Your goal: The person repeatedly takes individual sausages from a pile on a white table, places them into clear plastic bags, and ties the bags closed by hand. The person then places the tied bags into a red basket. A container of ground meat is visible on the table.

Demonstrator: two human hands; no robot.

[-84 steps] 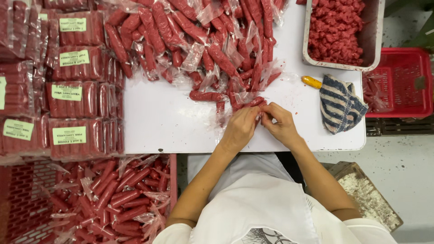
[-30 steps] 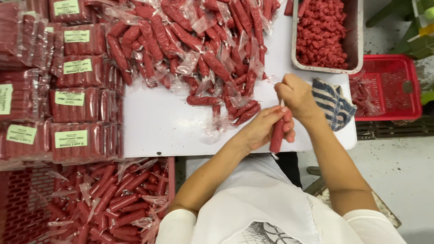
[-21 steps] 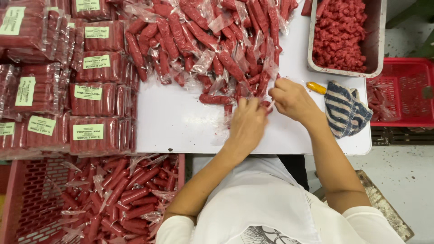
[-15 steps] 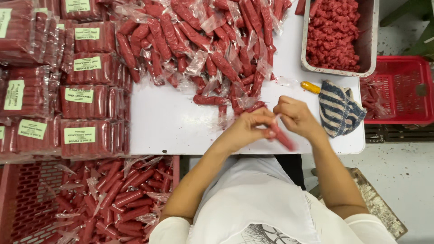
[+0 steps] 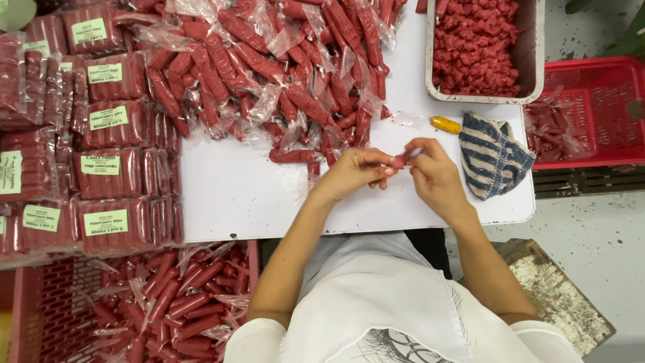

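Nearest the person, low on the left, a red plastic crate (image 5: pixel 47 316) holds a heap of plastic-wrapped red sausages (image 5: pixel 181 302). Above the white table (image 5: pixel 248 202), the left hand (image 5: pixel 353 175) and the right hand (image 5: pixel 437 178) meet over its near edge, both sets of fingers pinched on a small red sausage piece (image 5: pixel 400 160) held between them, just clear of the tabletop. Just right of the right hand lies a blue-and-white striped cloth (image 5: pixel 494 154), with a small yellow handle (image 5: pixel 445 124) beside it. Further back, loose wrapped red sausages (image 5: pixel 282 74) are piled across the table, labelled flat packs of sausages (image 5: pixel 107 168) stacked to their left. At the far right stands a metal tray of red minced meat (image 5: pixel 480 44), beside a red basket (image 5: pixel 591 111).
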